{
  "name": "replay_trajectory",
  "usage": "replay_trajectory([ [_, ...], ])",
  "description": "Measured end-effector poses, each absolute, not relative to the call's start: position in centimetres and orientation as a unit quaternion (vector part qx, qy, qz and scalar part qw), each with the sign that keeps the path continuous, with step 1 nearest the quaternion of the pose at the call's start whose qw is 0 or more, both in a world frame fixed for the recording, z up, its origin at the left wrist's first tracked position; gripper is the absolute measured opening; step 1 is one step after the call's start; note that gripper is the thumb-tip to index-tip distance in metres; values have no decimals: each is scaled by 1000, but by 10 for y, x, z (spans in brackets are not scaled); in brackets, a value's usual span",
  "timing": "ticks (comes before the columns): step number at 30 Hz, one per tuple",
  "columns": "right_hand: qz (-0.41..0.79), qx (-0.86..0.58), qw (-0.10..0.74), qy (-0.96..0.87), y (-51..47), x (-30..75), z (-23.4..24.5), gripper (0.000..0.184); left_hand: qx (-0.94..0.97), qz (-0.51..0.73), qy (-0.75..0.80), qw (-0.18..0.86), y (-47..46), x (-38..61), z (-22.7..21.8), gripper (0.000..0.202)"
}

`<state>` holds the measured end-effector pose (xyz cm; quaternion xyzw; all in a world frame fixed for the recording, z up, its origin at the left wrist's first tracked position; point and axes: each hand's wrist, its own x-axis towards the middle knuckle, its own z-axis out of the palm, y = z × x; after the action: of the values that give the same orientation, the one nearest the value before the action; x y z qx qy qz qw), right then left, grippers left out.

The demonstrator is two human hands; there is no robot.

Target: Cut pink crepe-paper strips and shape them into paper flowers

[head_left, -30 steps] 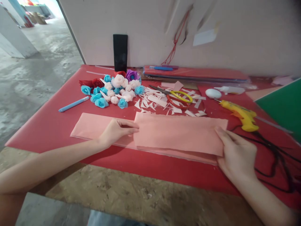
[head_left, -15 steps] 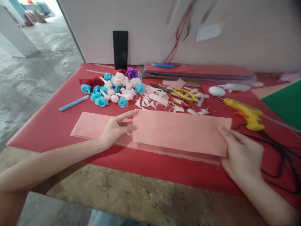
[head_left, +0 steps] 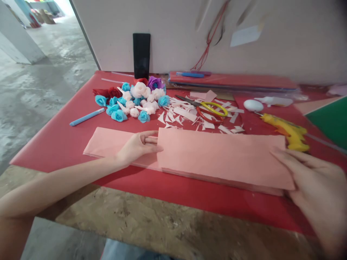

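A long folded strip of pink paper (head_left: 222,157) is stretched between my two hands. My left hand (head_left: 135,148) pinches its left end, the thumb on top and the other fingers partly hidden behind the sheet. On the far end my right hand (head_left: 311,177) has its thumb over the paper and its lower fingers beneath; motion blurs it a little. Under the strip and my left hand lies another layer of pink paper (head_left: 108,141), flat on the red-covered table (head_left: 54,144).
Behind the paper are blue, white, red and purple paper flowers (head_left: 135,99), pink scraps (head_left: 184,112) and scissors (head_left: 211,110). A blue pen (head_left: 86,117) lies left. To the right are a yellow glue gun (head_left: 287,130) and a white egg-shaped object (head_left: 253,105). A black phone-like slab (head_left: 141,54) leans on the wall.
My right hand has moved right and nearer to me, drawing the pink paper out longer. The left hand has shifted slightly right, and its index finger no longer lies along the paper's top edge.
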<state>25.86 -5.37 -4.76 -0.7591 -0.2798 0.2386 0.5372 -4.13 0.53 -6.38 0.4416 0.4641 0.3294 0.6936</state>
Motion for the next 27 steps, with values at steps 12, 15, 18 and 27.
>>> replay_trajectory([
  [12, -124, -569, 234, -779, -46, 227, -21, 31, 560, 234, 449, 656, 6, -40, -63, 34],
  [15, 48, -515, 239, -822, -27, 182, -14, 24, 573, 228, 443, 650, 5, -39, -61, 32],
  [18, 276, -496, 203, -798, 2, 148, -16, 22, 573, 227, 444, 650, 5, -39, -59, 25],
  [27, 394, -450, 203, -775, 34, 127, -31, 9, 604, 200, 454, 624, 9, -43, -56, 20],
])
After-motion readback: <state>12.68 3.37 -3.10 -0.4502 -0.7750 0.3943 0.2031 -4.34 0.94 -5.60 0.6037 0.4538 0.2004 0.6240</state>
